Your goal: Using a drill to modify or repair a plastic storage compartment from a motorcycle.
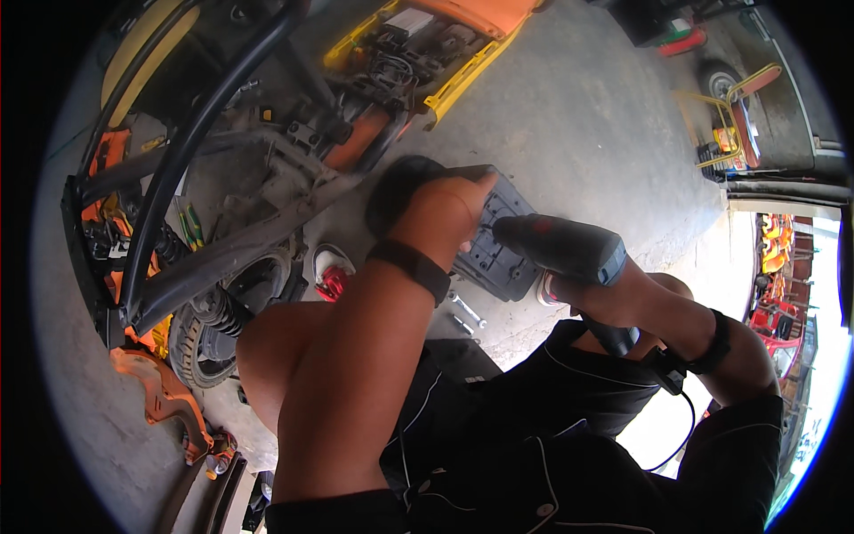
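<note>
My left hand [445, 212] is closed on the upper left side of a flat dark grey plastic part [509, 278] with ribs and holes on its face. Most of its fingers are hidden behind the wrist and the part. In my right hand [598, 301] is a black and grey cordless drill [565, 247], gripped by the handle. Its front end points left at the part's face; whether the tip touches I cannot tell. A round black thing [400, 191] lies just beyond my left wrist, partly covered by it.
Wrenches [467, 311] lie on the concrete floor below the part. To the left stands a black tubular vehicle frame [191, 133] with a wheel [205, 347] and green-handled tools [191, 227]. An orange and yellow machine [427, 53] is farther off. An orange fender [160, 400] lies lower left.
</note>
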{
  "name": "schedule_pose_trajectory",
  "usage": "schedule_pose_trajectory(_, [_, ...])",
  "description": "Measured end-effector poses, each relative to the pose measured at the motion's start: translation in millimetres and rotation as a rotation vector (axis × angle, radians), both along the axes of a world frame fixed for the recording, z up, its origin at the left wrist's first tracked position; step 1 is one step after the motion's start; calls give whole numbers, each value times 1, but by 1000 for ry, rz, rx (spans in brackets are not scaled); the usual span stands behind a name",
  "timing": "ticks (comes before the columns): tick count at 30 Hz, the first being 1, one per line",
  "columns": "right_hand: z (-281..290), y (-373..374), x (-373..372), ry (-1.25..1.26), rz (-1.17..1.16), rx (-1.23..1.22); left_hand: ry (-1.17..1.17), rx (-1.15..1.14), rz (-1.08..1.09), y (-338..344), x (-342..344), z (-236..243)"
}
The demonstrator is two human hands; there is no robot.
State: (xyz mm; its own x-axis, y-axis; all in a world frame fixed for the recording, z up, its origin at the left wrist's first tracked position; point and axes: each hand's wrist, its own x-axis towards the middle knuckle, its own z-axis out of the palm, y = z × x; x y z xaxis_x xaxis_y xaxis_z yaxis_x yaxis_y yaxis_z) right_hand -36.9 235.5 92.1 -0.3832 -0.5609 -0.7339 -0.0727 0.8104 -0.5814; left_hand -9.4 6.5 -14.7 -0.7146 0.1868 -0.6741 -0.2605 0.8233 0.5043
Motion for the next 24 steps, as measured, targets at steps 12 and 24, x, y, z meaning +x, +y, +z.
schedule_pose_trajectory(12, [-22, 1, 0, -24, -49, 5, -28, 2, -44, 1, -3, -8])
schedule_pose_trajectory(24, [-3, -3, 4, -28, -55, 47, -18, -23, -28, 0, 0, -1])
